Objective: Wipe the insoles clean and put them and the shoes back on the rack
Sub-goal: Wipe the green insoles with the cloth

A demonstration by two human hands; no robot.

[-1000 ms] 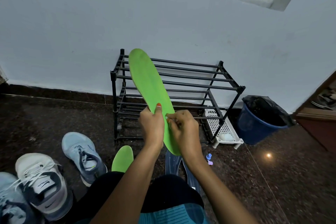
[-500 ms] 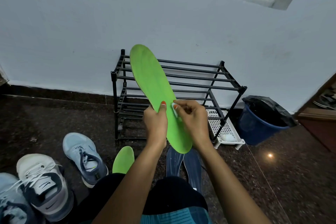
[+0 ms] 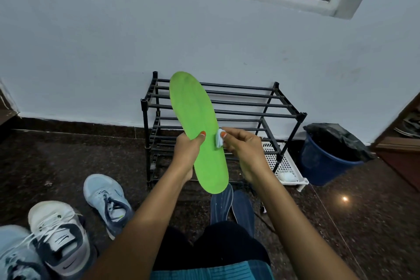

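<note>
Two hands on a green insole (image 3: 197,125), centre frame, before the rack (image 3: 250,102).
Left hand (image 3: 188,152) grips the insole at mid-length, thumb on its face. Insole held up and tilted, toe toward upper left, heel low. Right hand (image 3: 245,154) pinches a small white wipe (image 3: 219,141) against the insole's right edge. Rack black, against the wall. Two dark insoles (image 3: 231,209) lie on the floor below the heel. Three shoes (image 3: 106,200) on the floor, lower left. Blue bin (image 3: 327,157) at right; white tray (image 3: 286,166) between rack and bin.
</note>
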